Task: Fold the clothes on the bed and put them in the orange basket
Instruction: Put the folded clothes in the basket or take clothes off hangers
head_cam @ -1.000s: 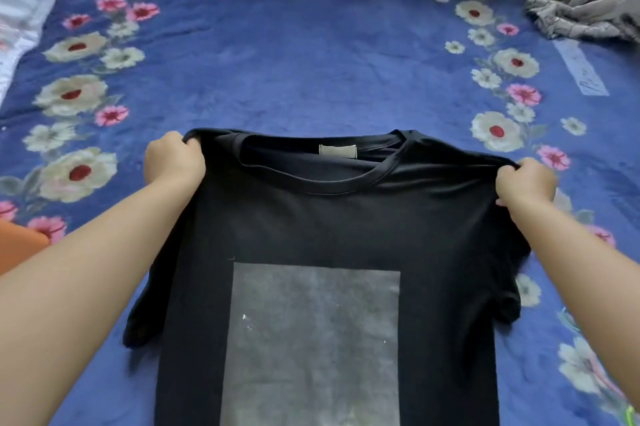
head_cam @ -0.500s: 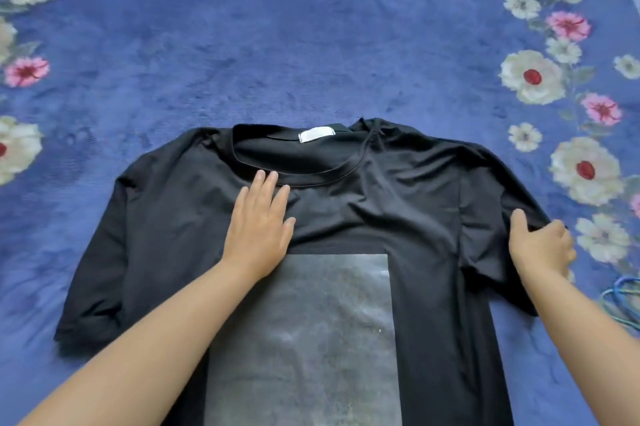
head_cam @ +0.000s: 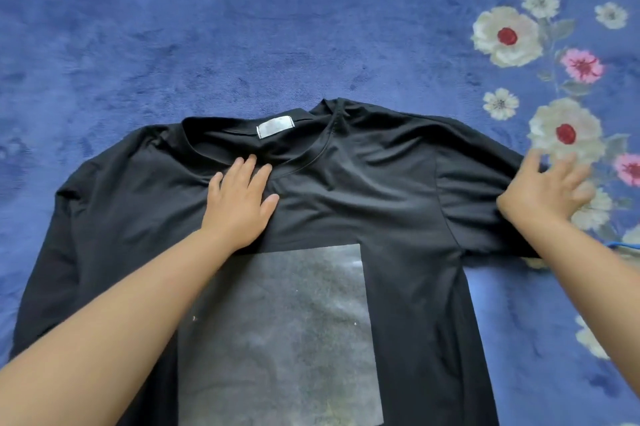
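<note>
While the black T-shirt (head_cam: pixel 363 190) lies spread face up on the bed (head_cam: pixel 207 27), I see my left hand (head_cam: pixel 239 203) pressing flat just below the collar, fingers (head_cam: pixel 247 169) straight and close together. My right hand (head_cam: pixel 543 190) rests at the end of the right sleeve, fingers spread wide and blurred, holding nothing that I can make out.
</note>
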`<action>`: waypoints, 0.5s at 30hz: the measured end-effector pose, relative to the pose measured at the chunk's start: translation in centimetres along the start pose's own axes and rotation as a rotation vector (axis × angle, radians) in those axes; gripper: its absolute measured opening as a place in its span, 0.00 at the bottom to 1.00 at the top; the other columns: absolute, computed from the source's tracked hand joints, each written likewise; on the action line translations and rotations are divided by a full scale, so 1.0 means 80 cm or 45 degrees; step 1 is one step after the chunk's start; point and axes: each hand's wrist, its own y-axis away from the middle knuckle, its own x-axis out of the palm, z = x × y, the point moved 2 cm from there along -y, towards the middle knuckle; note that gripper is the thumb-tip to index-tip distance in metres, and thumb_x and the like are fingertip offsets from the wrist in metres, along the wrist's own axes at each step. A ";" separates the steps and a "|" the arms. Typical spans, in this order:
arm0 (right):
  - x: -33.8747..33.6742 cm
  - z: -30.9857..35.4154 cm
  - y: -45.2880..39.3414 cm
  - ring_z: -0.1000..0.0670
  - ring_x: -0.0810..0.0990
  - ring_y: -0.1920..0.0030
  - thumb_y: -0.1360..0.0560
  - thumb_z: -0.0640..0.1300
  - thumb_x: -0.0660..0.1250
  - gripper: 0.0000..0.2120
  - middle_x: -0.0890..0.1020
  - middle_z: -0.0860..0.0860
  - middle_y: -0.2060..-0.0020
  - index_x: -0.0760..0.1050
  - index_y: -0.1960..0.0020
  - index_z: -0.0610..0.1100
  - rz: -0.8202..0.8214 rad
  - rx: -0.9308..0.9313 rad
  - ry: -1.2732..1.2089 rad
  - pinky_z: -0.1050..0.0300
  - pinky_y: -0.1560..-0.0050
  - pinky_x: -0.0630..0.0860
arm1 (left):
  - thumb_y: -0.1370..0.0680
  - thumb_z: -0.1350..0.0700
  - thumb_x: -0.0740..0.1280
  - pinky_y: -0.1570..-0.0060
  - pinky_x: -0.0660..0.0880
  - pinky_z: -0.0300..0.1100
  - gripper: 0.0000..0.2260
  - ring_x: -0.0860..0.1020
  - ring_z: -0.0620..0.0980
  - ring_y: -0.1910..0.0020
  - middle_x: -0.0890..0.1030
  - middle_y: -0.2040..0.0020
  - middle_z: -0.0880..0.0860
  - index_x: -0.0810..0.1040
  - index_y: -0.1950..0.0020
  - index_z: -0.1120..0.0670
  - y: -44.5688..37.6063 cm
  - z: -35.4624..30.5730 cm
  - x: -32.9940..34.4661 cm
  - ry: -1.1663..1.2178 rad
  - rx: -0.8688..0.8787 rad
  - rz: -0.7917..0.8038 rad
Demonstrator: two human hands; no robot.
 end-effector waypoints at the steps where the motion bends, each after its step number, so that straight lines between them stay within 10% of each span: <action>1: 0.001 0.015 0.005 0.37 0.46 0.26 0.29 0.35 0.63 0.28 0.50 0.36 0.27 0.60 0.30 0.43 -0.034 -0.108 0.032 0.38 0.30 0.48 | 0.20 0.49 0.53 0.32 0.56 0.51 0.22 0.59 0.56 0.27 0.62 0.26 0.57 0.65 0.28 0.56 -0.001 0.004 -0.008 0.079 0.034 -0.074; 7: -0.026 0.161 0.040 0.38 0.71 0.41 0.26 0.42 0.50 0.19 0.77 0.38 0.47 0.73 0.46 0.31 -0.155 -0.933 -0.520 0.44 0.41 0.66 | 0.25 0.69 0.53 0.42 0.65 0.51 0.22 0.69 0.60 0.38 0.71 0.36 0.60 0.68 0.32 0.60 -0.003 0.062 -0.072 0.451 -0.372 -0.595; 11: -0.034 0.245 0.025 0.43 0.70 0.37 0.21 0.46 0.56 0.18 0.75 0.45 0.39 0.68 0.34 0.40 0.235 -0.868 -0.617 0.49 0.37 0.65 | 0.22 0.64 0.57 0.39 0.65 0.48 0.24 0.69 0.58 0.37 0.65 0.30 0.58 0.58 0.26 0.58 -0.027 0.120 -0.068 0.578 -0.657 -0.399; 15: -0.027 0.254 0.006 0.40 0.75 0.51 0.26 0.43 0.64 0.13 0.76 0.37 0.57 0.76 0.51 0.33 0.559 -0.656 -0.646 0.51 0.48 0.71 | 0.22 0.60 0.61 0.57 0.77 0.46 0.10 0.75 0.43 0.78 0.77 0.55 0.57 0.74 0.41 0.59 -0.035 0.148 -0.058 0.948 -0.795 -0.303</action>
